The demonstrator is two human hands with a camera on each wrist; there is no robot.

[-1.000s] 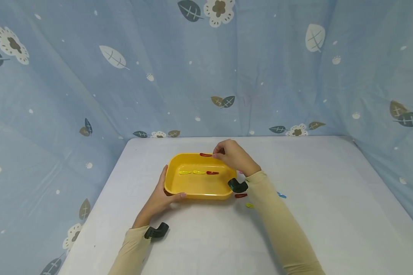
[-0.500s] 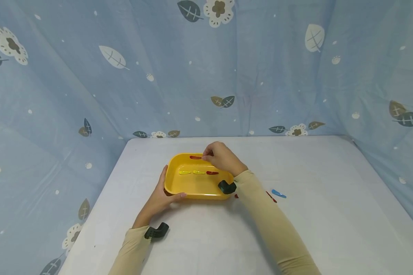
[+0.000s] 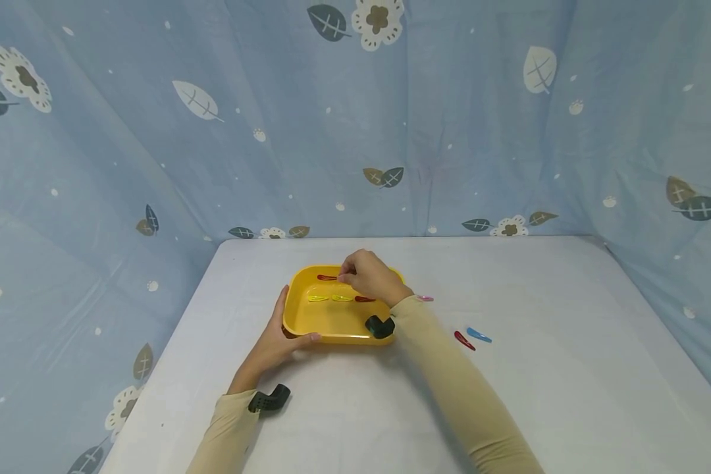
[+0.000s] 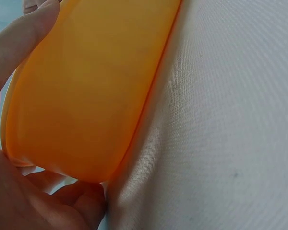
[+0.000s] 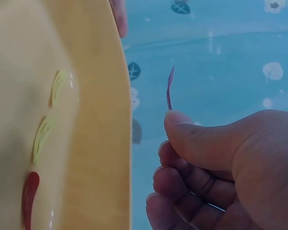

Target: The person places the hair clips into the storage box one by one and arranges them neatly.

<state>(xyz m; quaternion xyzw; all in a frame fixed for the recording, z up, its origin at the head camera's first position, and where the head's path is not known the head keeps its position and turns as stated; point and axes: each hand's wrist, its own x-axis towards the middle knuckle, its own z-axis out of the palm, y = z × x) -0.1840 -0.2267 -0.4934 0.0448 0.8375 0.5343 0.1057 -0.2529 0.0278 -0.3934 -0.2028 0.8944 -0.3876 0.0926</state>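
Note:
My left hand (image 3: 277, 341) grips the left end of a yellow plastic tray (image 3: 326, 322), thumb along its near side. In the left wrist view, its fingers (image 4: 81, 201) curl at the tray's corner. Between thumb and fingertips, my right hand (image 3: 372, 275) pinches one end of a red snap hair clip (image 3: 327, 278), over the tray's far side; the clip's thin edge shows in the right wrist view. Inside the tray, two yellow hair clips (image 3: 342, 298) and another red hair clip (image 3: 364, 299) lie in a row. My right wrist hides the tray's right end.
To the right of the tray, a red hair clip (image 3: 465, 340) and a blue hair clip (image 3: 479, 335) lie side by side on the white tabletop (image 3: 569, 368). A pink hair clip (image 3: 425, 299) shows partly behind the right sleeve. A patterned blue curtain (image 3: 450, 131) hangs behind the table.
My right hand has moved left and slightly nearer over the tray, carrying the red hair clip. The left hand and the tray have stayed put.

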